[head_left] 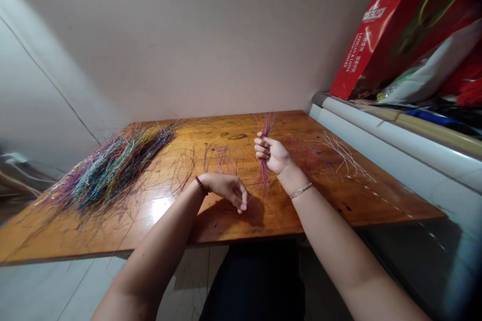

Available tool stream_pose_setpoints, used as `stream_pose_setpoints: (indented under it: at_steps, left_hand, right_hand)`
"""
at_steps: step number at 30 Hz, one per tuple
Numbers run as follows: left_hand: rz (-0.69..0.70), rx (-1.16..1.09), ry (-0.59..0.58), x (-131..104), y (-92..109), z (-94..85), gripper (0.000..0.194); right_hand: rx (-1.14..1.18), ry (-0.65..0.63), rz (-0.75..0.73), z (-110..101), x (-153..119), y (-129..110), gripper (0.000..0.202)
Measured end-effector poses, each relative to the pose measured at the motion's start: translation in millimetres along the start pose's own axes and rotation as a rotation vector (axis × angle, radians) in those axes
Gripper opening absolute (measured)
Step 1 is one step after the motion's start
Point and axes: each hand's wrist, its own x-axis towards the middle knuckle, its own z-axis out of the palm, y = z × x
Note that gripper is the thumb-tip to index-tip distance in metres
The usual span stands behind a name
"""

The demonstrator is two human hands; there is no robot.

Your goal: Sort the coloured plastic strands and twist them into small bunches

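My right hand (274, 154) is closed around an upright bundle of thin wires (264, 173), mostly pink, purple and orange. The wires fan out above the fist and hang loose below it, near the tabletop. Lower and to the left, my left hand (229, 190) is bent at the wrist, its thumb and fingertips pinched together. Whether a fine wire lies in that pinch is too small to tell. Loose dark and purple wires (222, 158) are scattered on the wooden table (222, 230) beyond my left hand.
A large heap of multicoloured wires (116, 170) covers the table's left side. Pale wires (344, 153) and faint reddish ones lie to the right. A white appliance-like surface (376, 145) borders the table, with a red box (371, 35) on top. A plain wall (211, 45) stands behind.
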Motion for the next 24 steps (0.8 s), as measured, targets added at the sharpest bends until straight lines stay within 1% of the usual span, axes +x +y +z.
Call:
stream_pose_setpoints:
  at_steps: [1,4,9,13,14,15,16,17,19,20,21,22,23,24]
  left_hand:
    - [-0.002,-0.013,-0.001,0,-1,-0.1,0.027]
    - [0.024,-0.079,0.109,2,-1,-0.1,0.025]
    - [0.061,-0.181,0.352,7,7,6.2,0.03]
    - [0.086,-0.205,0.592,16,11,12.9,0.038]
    - [0.092,-0.199,0.633,17,11,13.4,0.041]
    - [0.094,-0.191,0.636,17,12,13.2,0.042]
    - [0.09,-0.182,0.587,15,12,12.4,0.042]
    - [0.08,-0.175,0.483,12,13,11.1,0.041]
    - [0.051,-0.168,0.204,1,16,7.4,0.039]
    - [0.041,-0.166,0.095,-5,16,5.2,0.038]
    - [0.046,-0.169,0.055,-11,17,2.8,0.038]
    - [0.066,-0.181,0.098,-16,16,0.4,0.039]
    - [0.094,-0.2,0.217,-20,15,-2.1,0.04]
    - [0.116,-0.219,0.389,-23,13,-4.8,0.041]
  right_hand:
    - [0.005,-0.002,0.005,0,0,0,0.017]
    - [0.008,-0.011,0.025,-1,0,0,0.019]
    - [-0.029,-0.006,0.038,-2,2,3,0.018]
    - [-0.03,0.006,0.054,0,3,7,0.017]
    - [-0.027,0.003,0.056,1,3,7,0.017]
    - [-0.023,0.001,0.056,1,2,6,0.017]
    - [-0.019,-0.002,0.055,2,2,5,0.017]
    - [-0.013,-0.004,0.052,2,1,3,0.017]
    - [0.009,-0.007,0.035,1,-1,-2,0.018]
    - [0.023,-0.007,0.019,0,-2,-4,0.018]
    - [0.036,-0.005,0.001,-1,-2,-7,0.019]
    - [0.047,0.0,-0.018,-2,-3,-9,0.019]
    - [0.055,0.006,-0.033,-3,-3,-11,0.019]
    - [0.058,0.015,-0.044,-4,-3,-12,0.019]
